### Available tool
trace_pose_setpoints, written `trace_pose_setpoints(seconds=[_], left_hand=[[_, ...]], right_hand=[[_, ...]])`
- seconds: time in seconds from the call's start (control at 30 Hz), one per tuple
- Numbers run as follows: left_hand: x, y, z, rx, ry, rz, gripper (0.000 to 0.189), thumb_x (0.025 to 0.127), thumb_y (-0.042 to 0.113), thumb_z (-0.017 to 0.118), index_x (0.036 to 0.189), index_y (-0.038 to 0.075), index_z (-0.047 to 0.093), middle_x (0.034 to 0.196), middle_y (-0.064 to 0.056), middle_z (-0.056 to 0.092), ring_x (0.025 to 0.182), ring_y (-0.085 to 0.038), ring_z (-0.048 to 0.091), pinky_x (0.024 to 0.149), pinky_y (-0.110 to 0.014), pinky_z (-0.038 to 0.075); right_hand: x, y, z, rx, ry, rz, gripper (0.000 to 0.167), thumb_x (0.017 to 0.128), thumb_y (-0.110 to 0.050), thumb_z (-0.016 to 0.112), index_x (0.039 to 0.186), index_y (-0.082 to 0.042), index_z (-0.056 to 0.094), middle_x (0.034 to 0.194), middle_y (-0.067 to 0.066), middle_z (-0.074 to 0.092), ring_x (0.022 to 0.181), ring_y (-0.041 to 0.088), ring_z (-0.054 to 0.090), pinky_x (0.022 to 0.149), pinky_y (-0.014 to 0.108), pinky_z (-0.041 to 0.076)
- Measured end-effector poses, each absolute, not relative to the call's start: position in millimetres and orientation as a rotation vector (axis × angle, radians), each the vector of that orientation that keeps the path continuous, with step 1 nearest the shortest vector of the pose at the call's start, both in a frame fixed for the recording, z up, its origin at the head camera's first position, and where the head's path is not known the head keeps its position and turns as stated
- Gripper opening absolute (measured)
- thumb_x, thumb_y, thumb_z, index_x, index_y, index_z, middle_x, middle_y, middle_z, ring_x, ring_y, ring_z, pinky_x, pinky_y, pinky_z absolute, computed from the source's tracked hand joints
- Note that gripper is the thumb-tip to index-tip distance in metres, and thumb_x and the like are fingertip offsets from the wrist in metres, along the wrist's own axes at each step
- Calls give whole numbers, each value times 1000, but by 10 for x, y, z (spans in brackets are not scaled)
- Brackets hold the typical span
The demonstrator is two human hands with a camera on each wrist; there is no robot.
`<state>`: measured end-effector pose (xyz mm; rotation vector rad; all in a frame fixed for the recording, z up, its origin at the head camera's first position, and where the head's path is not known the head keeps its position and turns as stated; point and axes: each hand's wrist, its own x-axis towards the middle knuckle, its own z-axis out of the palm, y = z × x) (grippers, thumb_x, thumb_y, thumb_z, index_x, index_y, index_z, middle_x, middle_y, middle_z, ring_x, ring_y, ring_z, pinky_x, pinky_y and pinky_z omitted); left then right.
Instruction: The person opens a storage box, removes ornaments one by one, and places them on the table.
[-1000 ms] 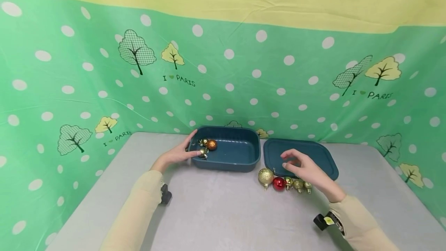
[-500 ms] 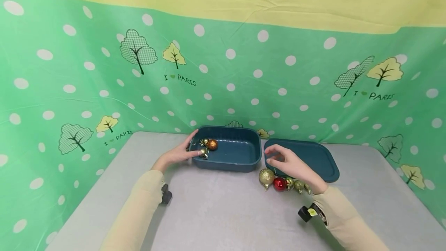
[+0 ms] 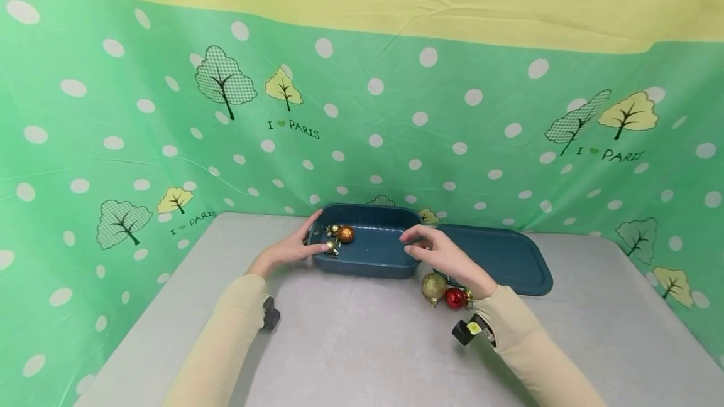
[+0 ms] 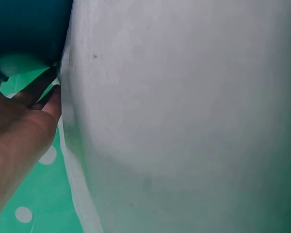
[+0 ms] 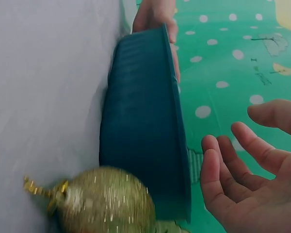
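A dark blue plastic box [image 3: 367, 269] stands at the back of the table. Its left end is gripped by my left hand [image 3: 285, 250], thumb over the near rim and fingers spread toward the far corner. Inside, at the left, lie an orange bauble [image 3: 345, 234] and small gold baubles [image 3: 331, 246]. My right hand [image 3: 444, 256] hovers over the box's right end, fingers loosely bent; in the right wrist view thumb and fingertips are apart, with nothing visible between them. Below it lie a large glittery gold bauble [image 3: 433, 286], a red bauble [image 3: 455, 298] and a small gold bauble [image 3: 469, 298].
A dark blue lid [image 3: 509, 259] lies flat to the right of the box, partly behind the right hand. The grey tabletop [image 3: 351, 344] extends in front. A green dotted curtain [image 3: 362, 118] hangs right behind the table.
My right hand has moved left from above the lid to the box's right end. Its forearm now covers some of the small gold baubles. My left hand stays on the box.
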<state>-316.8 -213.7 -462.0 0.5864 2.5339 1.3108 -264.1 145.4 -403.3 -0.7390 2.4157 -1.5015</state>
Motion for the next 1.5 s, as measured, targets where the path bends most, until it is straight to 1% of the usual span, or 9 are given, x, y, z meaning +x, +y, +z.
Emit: trace_pose_setpoints(seconds=[0.17,0.33,0.43,0.63,0.8,0.9,1.17,1.37,1.5], left_hand=[[-3172,-2147,-4630,605,2538,1309,98,90,39,66,156,16,-2,159,-20,-2,140,-48,7,109,-64,13],[-3161,-2147,-4627,612,2542,1307,96,91,37,66,156,14,-2,159,-21,-2,140,-49,6,108,-65,12],[-3164,-2147,-4629,611,2542,1311,96,91,37,65,156,15,-2,159,-20,-2,140,-48,6,108,-65,12],[-3180,-2145,-4643,591,2545,1304,96,90,38,66,157,19,-1,159,-19,-2,141,-47,8,109,-64,14],[-3184,-2142,-4650,583,2545,1301,97,91,40,65,157,18,-2,159,-20,-1,140,-49,10,108,-64,16],[-3178,-2139,-4644,562,2537,1315,97,90,41,65,157,20,-2,159,-20,0,140,-48,11,108,-63,17],[-3163,-2140,-4645,550,2529,1323,95,92,36,65,157,19,-2,160,-18,-2,141,-47,8,108,-64,16],[-3173,-2149,-4664,555,2515,1331,94,92,37,64,157,21,-3,160,-15,-4,141,-46,5,107,-67,14],[-3166,-2141,-4649,559,2515,1337,93,93,34,63,157,22,-3,160,-14,-4,141,-46,4,107,-68,13]], right_hand=[[-2698,1270,-4044,-796,2387,-1514,23,97,-10,55,118,0,58,118,14,57,102,39,59,80,41,50],[-2760,1115,-4084,-843,2345,-1532,22,97,-8,55,117,1,58,118,16,57,106,41,58,83,37,50],[-2811,1046,-4118,-874,2345,-1517,21,97,-8,55,117,0,59,117,16,57,105,40,58,84,38,52],[-2907,931,-4191,-893,2292,-1474,24,98,-10,55,120,1,58,121,19,56,101,43,58,85,46,52],[-2952,825,-4228,-944,2284,-1338,28,98,-11,55,123,2,57,125,25,52,99,36,60,79,35,53],[-2985,744,-4243,-949,2277,-1265,30,98,-12,55,125,1,57,127,24,53,103,31,58,81,34,51],[-3132,532,-4348,-908,2214,-1152,35,99,-14,54,131,0,55,130,16,56,117,30,53,91,40,48],[-3196,405,-4396,-887,2163,-1155,37,99,-15,54,134,-2,54,132,14,55,115,24,54,87,36,50],[-3237,328,-4413,-895,2116,-1154,37,99,-16,53,134,-4,54,131,10,56,117,21,53,93,37,47]])
